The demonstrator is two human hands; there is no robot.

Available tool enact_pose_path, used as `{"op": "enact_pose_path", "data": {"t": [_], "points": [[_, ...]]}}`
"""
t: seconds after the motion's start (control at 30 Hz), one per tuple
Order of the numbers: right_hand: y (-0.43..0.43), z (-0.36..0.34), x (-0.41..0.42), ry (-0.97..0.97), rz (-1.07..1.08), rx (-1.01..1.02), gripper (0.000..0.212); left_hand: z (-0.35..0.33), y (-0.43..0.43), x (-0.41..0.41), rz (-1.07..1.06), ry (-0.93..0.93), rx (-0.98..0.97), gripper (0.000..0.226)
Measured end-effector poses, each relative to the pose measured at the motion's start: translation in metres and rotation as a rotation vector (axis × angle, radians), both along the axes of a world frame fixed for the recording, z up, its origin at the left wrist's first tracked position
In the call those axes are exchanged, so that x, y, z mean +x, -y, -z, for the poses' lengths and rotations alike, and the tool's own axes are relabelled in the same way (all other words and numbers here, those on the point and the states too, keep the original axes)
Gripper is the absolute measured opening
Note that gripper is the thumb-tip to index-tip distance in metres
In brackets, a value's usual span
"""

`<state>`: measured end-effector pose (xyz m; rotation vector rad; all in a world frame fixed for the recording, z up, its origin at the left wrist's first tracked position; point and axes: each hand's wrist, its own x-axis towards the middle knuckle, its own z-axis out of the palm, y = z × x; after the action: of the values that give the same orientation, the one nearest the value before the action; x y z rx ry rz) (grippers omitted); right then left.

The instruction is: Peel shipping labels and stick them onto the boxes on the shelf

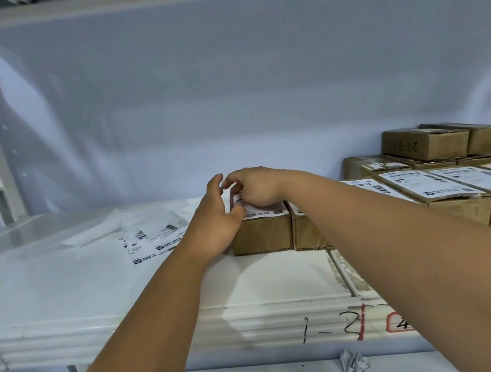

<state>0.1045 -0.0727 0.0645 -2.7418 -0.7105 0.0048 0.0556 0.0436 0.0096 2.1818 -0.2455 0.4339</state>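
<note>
While both bare forearms reach forward over the white shelf (59, 279), the left hand (217, 222) stands at the left end of the small brown cardboard box (261, 234), fingers loosely spread, thumb on the white printed shipping label (261, 212) atop it. The right hand (254, 189) arches over the box top, its curled fingertips on the label; pinching or pressing cannot be told.

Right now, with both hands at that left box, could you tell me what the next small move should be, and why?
Probably smooth the label flat with the right hand. It already lies on top of the box, that hand curls over its far end, and the thumb of the left hand steadies its left edge.
</note>
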Motion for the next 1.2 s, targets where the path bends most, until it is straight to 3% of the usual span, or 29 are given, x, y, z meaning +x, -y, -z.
{"op": "enact_pose_path", "data": {"t": [0.17,0.37,0.57,0.93,1.2], "points": [[0.002,-0.001,-0.012,0.032,-0.023,0.092,0.052,0.001,-0.001,0.005,-0.039,-0.073,-0.113,0.052],[0.008,0.000,-0.029,-0.003,-0.066,0.276,0.047,0.003,-0.006,0.013,-0.129,0.012,-0.230,0.043],[0.027,-0.003,-0.044,-0.051,-0.095,0.187,0.038,0.004,-0.005,0.009,-0.084,-0.002,-0.097,0.028],[0.066,-0.007,-0.044,-0.098,-0.037,0.101,0.033,0.005,-0.006,0.013,0.011,-0.038,-0.138,0.012],[0.082,0.001,-0.052,0.084,0.023,0.248,0.024,-0.001,0.016,-0.005,-0.087,0.396,0.218,0.015]]}}
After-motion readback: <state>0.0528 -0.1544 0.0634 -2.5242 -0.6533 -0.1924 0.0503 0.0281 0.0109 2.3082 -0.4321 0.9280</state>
